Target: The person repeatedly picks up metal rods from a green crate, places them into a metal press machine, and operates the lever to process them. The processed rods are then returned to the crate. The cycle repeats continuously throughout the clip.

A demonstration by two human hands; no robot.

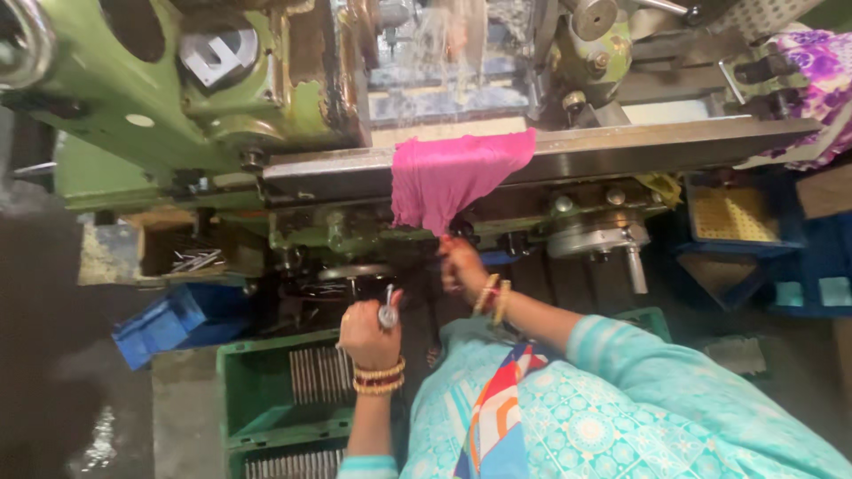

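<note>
I look down at a green milling machine (222,106) with a long steel table edge (621,142). My left hand (368,333) is closed round the shiny metal handle (388,312) of a handwheel (342,273) under the table. My right hand (460,264) reaches up under a pink cloth (448,177) that hangs over the table edge; its fingers are on a dark knob there, partly hidden. Both wrists wear bangles.
A green crate (257,390) with several metal rods stands below my left arm. A blue bin (173,324) lies at the left, blue crates (754,257) at the right. A steel lever (635,266) hangs under the table. A purple flowered cloth (825,71) lies top right.
</note>
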